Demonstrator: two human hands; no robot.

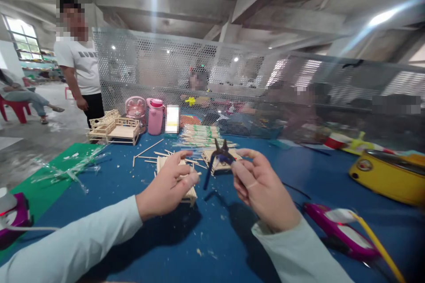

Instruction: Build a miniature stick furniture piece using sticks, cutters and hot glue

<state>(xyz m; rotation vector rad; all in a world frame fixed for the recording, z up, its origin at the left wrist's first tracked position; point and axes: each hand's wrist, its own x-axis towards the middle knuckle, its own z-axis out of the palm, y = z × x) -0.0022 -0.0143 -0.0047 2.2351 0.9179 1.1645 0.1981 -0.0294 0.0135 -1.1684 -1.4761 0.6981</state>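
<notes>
- Pliers (pixel 219 152) with blue handles were in the right hand (pixel 254 177) in the head view, their jaws spread and pointing upward, away from the wearer. The thumb and fingers closed on them at the right side, while one handle slanted down, free of the hand, over the blue tabletop (pixel 159 247).
- The left hand (pixel 171 183) reached over a small stick structure (pixel 189 194), palm down, fingers bent. A short pale tip showed by the thumb; whether the fingers gripped it or were only near it could not be told.
- The stick structure was partly hidden under the left hand, its near edge and a leg showing below the fingers.
- A second small stick platform (pixel 217 168) lay just behind the pliers, partly covered by them.
- Loose sticks (pixel 149 148) were scattered beyond the left hand, and bundled sticks (pixel 201 135) lay farther back before the perforated metal screen (pixel 149 62).
- Stick furniture models (pixel 122 130) stood at the far left of the tabletop, beside a pink lidded container (pixel 135 108), a pink flask (pixel 155 117) and a bright-screened phone (pixel 172 118).
- Clear plastic strips (pixel 66 172) lay partly on a green sheet (pixel 49 185) at the left.
- A yellow appliance (pixel 385 181) and a purple device (pixel 341 232) were at the right.
- A person in a white T-shirt (pixel 81 64) stood beyond the table.
</notes>
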